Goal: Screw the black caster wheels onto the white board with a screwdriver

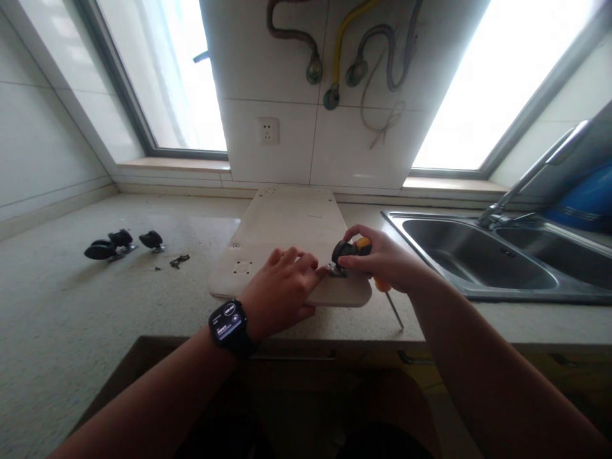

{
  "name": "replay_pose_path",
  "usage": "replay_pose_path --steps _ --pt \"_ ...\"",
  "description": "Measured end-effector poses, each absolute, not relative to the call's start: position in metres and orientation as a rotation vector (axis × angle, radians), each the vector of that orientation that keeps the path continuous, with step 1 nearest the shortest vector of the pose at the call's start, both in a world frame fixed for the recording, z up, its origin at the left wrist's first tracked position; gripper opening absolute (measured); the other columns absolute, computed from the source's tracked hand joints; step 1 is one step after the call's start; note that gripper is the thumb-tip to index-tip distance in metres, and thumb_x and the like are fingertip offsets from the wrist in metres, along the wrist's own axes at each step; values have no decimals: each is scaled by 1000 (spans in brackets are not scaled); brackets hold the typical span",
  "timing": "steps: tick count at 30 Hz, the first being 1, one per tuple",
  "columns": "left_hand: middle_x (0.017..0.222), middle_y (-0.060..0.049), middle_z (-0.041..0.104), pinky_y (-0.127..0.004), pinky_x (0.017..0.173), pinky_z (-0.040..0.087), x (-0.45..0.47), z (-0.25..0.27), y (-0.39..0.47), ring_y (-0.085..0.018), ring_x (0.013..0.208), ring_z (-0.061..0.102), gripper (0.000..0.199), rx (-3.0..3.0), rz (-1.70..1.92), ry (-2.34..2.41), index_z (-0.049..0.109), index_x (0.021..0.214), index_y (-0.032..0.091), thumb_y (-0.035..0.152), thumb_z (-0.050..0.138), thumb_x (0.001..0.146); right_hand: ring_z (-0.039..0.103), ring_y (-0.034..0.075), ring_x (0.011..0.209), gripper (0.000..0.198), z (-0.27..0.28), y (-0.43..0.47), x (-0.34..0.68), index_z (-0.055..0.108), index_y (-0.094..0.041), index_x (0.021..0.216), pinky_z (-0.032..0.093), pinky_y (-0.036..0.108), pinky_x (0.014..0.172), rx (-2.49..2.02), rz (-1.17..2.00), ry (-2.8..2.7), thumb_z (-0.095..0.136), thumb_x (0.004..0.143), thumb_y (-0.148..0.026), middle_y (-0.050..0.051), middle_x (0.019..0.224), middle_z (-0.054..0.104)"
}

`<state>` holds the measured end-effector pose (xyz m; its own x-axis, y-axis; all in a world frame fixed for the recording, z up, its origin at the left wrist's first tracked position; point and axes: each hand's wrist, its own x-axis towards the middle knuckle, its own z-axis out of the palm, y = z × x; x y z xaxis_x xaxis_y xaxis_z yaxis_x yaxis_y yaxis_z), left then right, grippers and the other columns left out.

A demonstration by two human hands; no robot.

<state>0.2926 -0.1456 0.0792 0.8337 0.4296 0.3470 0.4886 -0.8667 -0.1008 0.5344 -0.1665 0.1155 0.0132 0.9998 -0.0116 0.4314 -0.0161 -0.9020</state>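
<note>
My right hand (382,255) is closed on a black caster wheel (340,252), whose metal plate (337,271) meets the near right corner of an off-white board (291,217). An orange-and-black screwdriver (382,285) is tucked in the same hand, its shaft pointing down past the board's edge. Flat on the board lies my left hand (284,287), fingers apart, the index fingertip at the caster's plate and the thumb by the front edge. At the board's near left corner, a cluster of small holes (243,268) shows with no wheel on it.
Several more black casters (151,240) rest on the speckled counter (57,306) at left, beside a small pile of screws (180,261). On the right is a steel double sink (468,255) with a tap (530,172). Hoses (313,57) and a socket (268,131) are on the tiled wall.
</note>
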Motion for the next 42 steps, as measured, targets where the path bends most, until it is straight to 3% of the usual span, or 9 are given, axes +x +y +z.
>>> replay_pose_path --steps 17,30,42 --pt "130 -11 66 -48 101 41 291 78 -151 -34 121 52 64 -2778 -516 -698 57 141 14 35 82 85 52 12 57 50 119 -170 537 56 -22 112 44 23 46 -1593 934 -1591 84 76 -41 -3 68 59" --pt "123 -11 68 -45 97 42 291 81 -150 -31 116 55 50 -2719 -479 -610 62 134 13 32 77 90 50 11 55 47 113 -164 544 58 -23 112 40 24 46 -1543 1006 -1615 83 76 -41 -3 69 60" --pt "121 -11 69 -48 93 44 291 75 -147 -32 114 56 56 -2700 -432 -610 59 137 10 33 77 90 54 13 54 53 111 -159 555 52 -28 123 40 24 43 -1597 1011 -1835 79 83 -50 -4 72 61"
